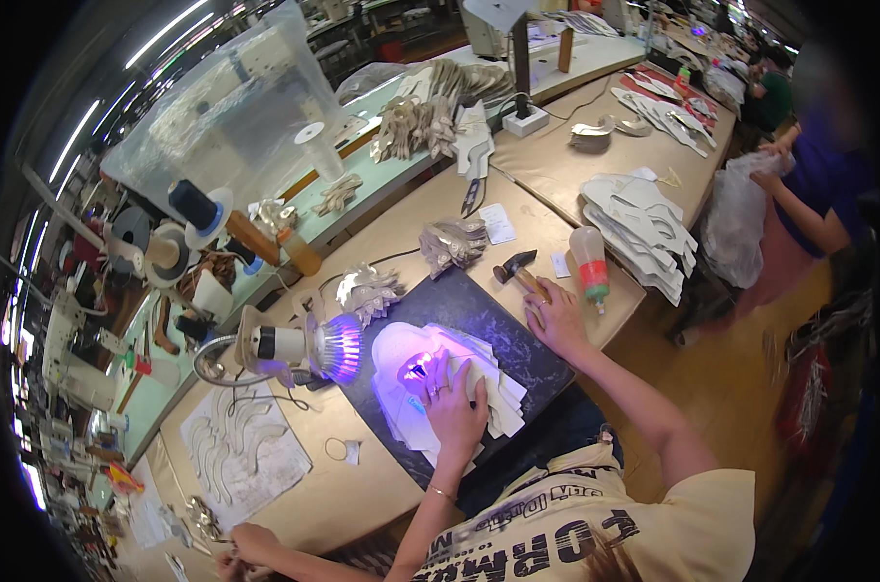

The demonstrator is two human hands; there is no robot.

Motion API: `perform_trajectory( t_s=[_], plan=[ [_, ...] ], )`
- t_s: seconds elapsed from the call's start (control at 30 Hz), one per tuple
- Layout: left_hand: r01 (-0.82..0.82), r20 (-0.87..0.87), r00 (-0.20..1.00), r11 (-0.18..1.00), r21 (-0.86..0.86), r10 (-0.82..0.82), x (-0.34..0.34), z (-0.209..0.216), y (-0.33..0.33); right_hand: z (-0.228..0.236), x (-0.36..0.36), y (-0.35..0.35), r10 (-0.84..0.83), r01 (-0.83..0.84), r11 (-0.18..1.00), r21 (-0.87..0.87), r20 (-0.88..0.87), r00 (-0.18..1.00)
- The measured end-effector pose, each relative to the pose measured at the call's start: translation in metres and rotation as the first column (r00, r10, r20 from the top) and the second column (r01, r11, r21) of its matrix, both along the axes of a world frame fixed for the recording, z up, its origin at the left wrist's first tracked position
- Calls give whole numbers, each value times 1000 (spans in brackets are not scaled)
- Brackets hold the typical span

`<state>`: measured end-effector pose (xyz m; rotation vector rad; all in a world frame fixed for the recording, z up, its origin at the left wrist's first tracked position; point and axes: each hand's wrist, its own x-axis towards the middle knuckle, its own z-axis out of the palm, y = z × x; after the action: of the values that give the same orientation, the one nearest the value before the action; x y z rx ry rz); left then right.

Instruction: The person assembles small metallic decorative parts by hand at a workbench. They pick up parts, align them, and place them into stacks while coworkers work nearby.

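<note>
My left hand (pixel 456 405) lies palm down, fingers spread, on a fanned stack of white cut shoe-upper pieces (pixel 503 403). Violet light from a gooseneck lamp (pixel 338 347) falls on the hand and the pieces. A dark marbled slab (pixel 522 339) lies under the stack. Beyond its right edge, my right hand (pixel 558 318) is closed on the wooden handle of a hammer (pixel 531 281), whose dark head points away from me. Just right of that hand is a clear squeeze bottle (pixel 589 260) with a red band and green cap.
Bundles of beige pieces (pixel 450 244) sit past the slab. More white pieces (pixel 644 233) are piled at right. Curved strips on paper (pixel 236 441) lie at left, near another person's hands (pixel 246 555). Thread cones (pixel 197 209) stand far left. A person at right holds a plastic bag (pixel 736 228).
</note>
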<state>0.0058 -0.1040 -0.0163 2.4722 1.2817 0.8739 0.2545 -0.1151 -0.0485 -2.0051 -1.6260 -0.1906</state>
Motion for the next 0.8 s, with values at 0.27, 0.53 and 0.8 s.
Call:
perform_trajectory(
  t_s=[0.27,0.53,0.8],
  plan=[
    [12,5,1000,999,-39,-12,0,4,-1,0,0,-2,-20,20,1000,-3,-55,998],
    [45,-7,999,998,-34,-46,0,6,-1,0,0,-4,-27,26,1000,-15,-58,998],
    [48,-37,998,999,-4,-48,0,4,-1,1,-2,-6,-9,10,1000,21,-62,998]
  ],
)
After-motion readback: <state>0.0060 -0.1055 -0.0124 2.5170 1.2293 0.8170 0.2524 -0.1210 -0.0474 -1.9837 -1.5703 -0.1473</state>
